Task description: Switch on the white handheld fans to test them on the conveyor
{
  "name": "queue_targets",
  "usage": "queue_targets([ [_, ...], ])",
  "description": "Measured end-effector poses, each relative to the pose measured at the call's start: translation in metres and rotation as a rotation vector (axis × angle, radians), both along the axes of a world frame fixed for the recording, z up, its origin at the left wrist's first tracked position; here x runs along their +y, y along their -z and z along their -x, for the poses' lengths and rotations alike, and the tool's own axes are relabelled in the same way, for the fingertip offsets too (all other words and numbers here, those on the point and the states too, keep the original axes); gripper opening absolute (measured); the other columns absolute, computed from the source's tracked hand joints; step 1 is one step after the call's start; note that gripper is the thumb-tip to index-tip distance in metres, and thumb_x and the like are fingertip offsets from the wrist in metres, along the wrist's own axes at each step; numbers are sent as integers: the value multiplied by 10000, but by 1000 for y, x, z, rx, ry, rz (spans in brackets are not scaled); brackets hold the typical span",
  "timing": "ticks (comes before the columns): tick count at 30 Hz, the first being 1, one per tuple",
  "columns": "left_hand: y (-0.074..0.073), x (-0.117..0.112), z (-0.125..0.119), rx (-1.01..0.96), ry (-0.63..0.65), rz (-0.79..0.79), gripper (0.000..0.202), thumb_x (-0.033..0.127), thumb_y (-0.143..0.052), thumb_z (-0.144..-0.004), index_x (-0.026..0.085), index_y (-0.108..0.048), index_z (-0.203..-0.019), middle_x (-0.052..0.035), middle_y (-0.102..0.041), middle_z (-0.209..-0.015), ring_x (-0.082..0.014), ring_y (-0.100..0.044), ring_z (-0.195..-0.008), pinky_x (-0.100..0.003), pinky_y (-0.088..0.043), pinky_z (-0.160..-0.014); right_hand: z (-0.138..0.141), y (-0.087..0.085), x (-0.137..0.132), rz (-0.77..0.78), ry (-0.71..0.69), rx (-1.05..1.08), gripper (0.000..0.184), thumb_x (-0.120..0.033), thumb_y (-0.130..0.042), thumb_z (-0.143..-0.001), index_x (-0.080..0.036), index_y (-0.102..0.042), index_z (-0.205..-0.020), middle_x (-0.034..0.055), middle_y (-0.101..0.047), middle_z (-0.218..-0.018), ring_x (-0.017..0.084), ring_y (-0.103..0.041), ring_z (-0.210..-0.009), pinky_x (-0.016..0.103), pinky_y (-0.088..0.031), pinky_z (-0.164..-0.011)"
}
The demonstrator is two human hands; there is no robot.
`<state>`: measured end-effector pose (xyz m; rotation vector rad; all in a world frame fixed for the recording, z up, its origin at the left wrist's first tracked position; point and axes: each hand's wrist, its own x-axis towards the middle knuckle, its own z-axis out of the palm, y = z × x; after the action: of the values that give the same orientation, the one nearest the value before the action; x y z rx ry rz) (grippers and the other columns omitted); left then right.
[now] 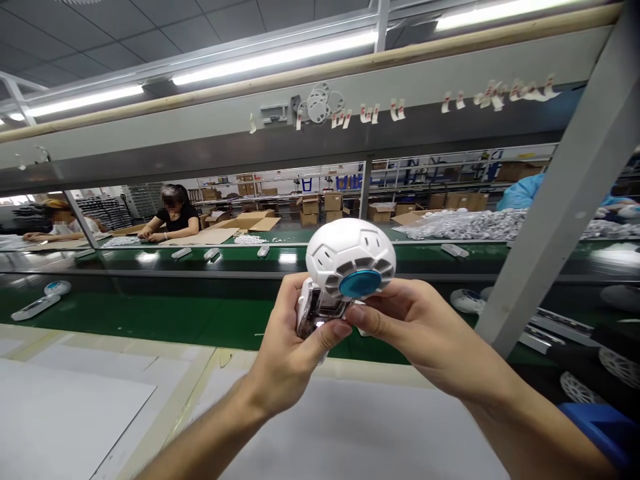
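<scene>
1. head view, the thing: a white vented shell (pixel 345 253), ball-shaped with slotted panels and a blue cap (pixel 360 283) on its front, is held up in the air at the centre of the picture, above the near edge of the green belt (pixel 150 313). a glossy lower piece (pixel 314 310) hangs from it at 7 o'clock.
2. head view, handling: it looks like thin hollow plastic, so probably light and stiff. the smooth curve may be slippery, and the slotted ribs look like the weak spots. the lower piece and the solid rim below the blue cap seem the safer places to hold.
3. head view, left hand (pixel 287 353): it comes up from 6 o'clock with the wrist bent back and is closed around the glossy lower piece, thumb across its front.
4. head view, right hand (pixel 415 327): it enters from 4 o'clock with the forearm low. thumb and forefinger pinch the underside of the white vented shell just below the blue cap, and its thumb tip touches the left thumb. the other fingers curl behind, partly hidden.
5. head view, surroundings: a grey post (pixel 560 200) slants at 2 o'clock, a pile of white parts (pixel 465 225) lies past the belt, and a seated person (pixel 173 213) works at 10 o'clock.
</scene>
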<state>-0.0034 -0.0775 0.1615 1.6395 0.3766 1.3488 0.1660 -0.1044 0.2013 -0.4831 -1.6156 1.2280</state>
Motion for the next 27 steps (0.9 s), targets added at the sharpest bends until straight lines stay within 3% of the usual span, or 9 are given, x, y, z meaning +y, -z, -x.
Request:
queue_targets([
  [8,3,1,5,131,-145,11,348,401,-709,-901,255,-490,-1129,18,-620,-927,-94,-563,-738,-230,-475,-676,5,3,1,-60,159,-58,286,-230,-717,-918,-362,-759,-1169,-46,-776,-1055,98,-708,-931,135,-567,-810],
  [14,2,3,7,156,-201,-30,355,414,-700,-904,255,-484,-1136,25,-610,-869,-97,-561,-705,-225,-459,-641,11,9,1,-127,255,-60,291,-255,-711,-925,-357,-744,-1196,-53,-767,-1088,97,-700,-972,124,-550,-853],
  [17,2,4,8,136,-168,-23,351,408,-704,-901,245,-491,-1128,22,-610,-885,-84,-556,-677,-216,-459,-621,13,9,1,-125,275,-63,275,-273,-721,-917,-329,-752,-1185,-35,-771,-1073,120,-708,-970,155,-566,-852],
  [23,7,10,4,14,60,31,342,396,-697,-903,249,-488,-1130,34,-592,-840,-83,-571,-607,-212,-467,-539,11,3,-5,-98,318,-107,270,-307,-735,-903,-261,-761,-1167,13,-772,-1043,165,-717,-865,236,-603,-751],
  [27,6,10,2,1,60,-17,331,343,-711,-900,260,-507,-1147,21,-624,-902,-80,-576,-664,-213,-479,-603,7,-2,-18,-119,412,-250,288,-318,-714,-920,-283,-741,-1204,9,-764,-1092,167,-708,-922,232,-595,-779],
])
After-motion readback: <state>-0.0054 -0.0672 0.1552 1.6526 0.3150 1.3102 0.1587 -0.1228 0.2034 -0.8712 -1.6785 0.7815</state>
